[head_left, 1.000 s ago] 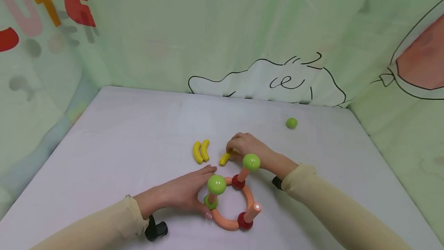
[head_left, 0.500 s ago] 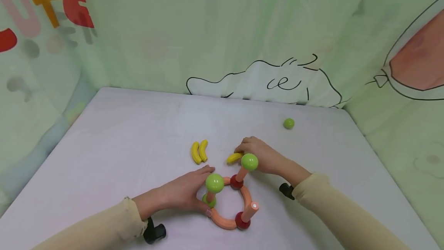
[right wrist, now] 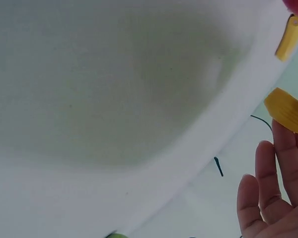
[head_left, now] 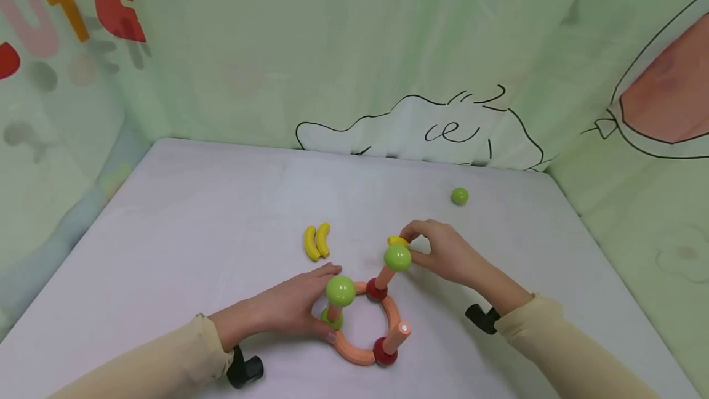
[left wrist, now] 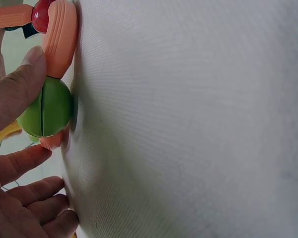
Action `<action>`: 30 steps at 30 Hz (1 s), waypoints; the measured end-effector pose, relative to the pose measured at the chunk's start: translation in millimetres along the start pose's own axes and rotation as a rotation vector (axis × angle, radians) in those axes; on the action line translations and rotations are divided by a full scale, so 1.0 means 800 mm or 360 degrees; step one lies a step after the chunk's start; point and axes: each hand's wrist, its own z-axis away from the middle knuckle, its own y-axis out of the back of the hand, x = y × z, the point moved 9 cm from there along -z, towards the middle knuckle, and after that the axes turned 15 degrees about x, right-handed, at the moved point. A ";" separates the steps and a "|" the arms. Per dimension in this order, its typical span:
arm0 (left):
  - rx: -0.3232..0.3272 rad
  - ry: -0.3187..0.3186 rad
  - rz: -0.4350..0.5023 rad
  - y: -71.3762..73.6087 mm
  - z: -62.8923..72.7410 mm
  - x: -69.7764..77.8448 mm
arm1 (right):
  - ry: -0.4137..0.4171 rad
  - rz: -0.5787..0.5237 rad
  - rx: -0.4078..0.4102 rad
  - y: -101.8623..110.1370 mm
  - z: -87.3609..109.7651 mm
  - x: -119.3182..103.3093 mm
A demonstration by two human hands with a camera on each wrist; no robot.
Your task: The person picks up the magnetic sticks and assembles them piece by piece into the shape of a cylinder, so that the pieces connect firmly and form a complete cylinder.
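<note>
In the head view my left hand (head_left: 288, 306) holds the left side of a toy ring frame (head_left: 354, 353) made of curved orange rods and balls. Its thumb and index finger lie either side of the frame's lower green ball (left wrist: 45, 106) in the left wrist view. Upright orange rods rise from the ring; two carry green balls (head_left: 340, 291) on top, and the third rod (head_left: 397, 337) has a bare end. My right hand (head_left: 448, 254) pinches a curved yellow rod (right wrist: 288, 113) between thumb and fingers, just behind the far green-topped upright, which partly hides it.
Two more curved yellow rods (head_left: 317, 242) lie side by side on the white tabletop (head_left: 221, 202), beyond my left hand. A loose green ball (head_left: 459, 196) rests toward the back right. Printed fabric (head_left: 277, 48) stands behind the table.
My right hand has moved right and slightly back with the yellow rod, which has turned in its grasp to lie nearly level. My left hand stays on the ring frame.
</note>
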 end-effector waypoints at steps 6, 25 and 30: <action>-0.0001 0.0003 0.0012 0.001 0.002 0.001 | -0.0144 -0.0044 0.0157 0.033 0.019 0.000; -0.0257 -0.0005 -0.0070 -0.001 -0.008 -0.001 | -0.0425 -0.0206 0.0272 0.079 0.073 -0.008; -0.0369 -0.0065 -0.0073 -0.005 -0.017 0.001 | -0.0429 -0.0216 0.0270 0.078 0.076 -0.007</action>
